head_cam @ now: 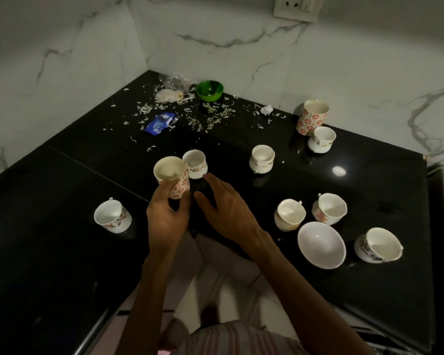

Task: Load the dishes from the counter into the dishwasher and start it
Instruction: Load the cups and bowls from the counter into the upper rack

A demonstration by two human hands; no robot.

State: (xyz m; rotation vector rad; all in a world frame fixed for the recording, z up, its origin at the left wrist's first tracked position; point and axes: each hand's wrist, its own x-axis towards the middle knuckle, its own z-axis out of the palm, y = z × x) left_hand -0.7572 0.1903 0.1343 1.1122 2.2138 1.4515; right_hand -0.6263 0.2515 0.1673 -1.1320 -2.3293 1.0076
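Hands work over a black L-shaped tabletop (62,252) set into a marble-walled corner. Left hand (166,213) holds a tall cup with red flowers (171,176), its grip curled around the lower part of the cup, which tilts toward the camera above the inner corner of the tabletop. Right hand (226,211) hovers just beside it with fingers spread and relaxed, holding nothing, fingertips near a small white cup (195,163) that stands touching or just behind the held one.

Along the right stretch stand a footed white cup (262,158), a second tall flowered cup (312,116) with another small cup (321,139) just in front of it, and, near the front edge, three teacups (290,214) (330,208) (378,245) around a white bowl (321,245). One teacup (112,216) sits alone on the left stretch. Toward the back corner lie a green bowl (209,90), a blue wrapper (159,123) and scattered pale scraps (210,114).
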